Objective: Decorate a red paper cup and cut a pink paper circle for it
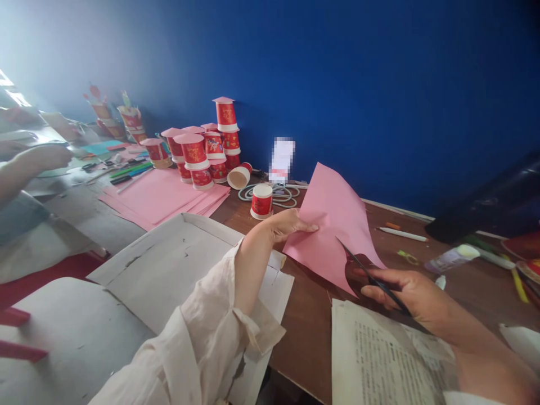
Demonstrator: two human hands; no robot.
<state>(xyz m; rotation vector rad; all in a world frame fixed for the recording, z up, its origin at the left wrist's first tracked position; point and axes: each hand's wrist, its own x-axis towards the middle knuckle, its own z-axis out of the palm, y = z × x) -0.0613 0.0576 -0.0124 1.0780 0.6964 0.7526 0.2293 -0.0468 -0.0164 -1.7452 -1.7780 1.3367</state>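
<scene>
My left hand point(293, 225) pinches a pink sheet of paper point(333, 208) near its left edge, thumb on top. The sheet stands tilted above the brown table, and a curved piece is cut out of its lower right edge. Dark scissors point(375, 281) are gripped in my right hand point(405, 292). Their blades point up and left at the paper, with the tip near the sheet's middle. Just behind my left hand, a red paper cup point(262, 201) stands upside down on the table.
Stacked red cups point(194, 152) with pink discs stand at the back left, behind pink sheets point(164, 194). A white box lid point(169, 264) lies left, a printed page point(379, 360) in front. A glue stick point(453, 259) and white pen point(405, 234) lie right. Another person's arm point(29, 163) reaches in at far left.
</scene>
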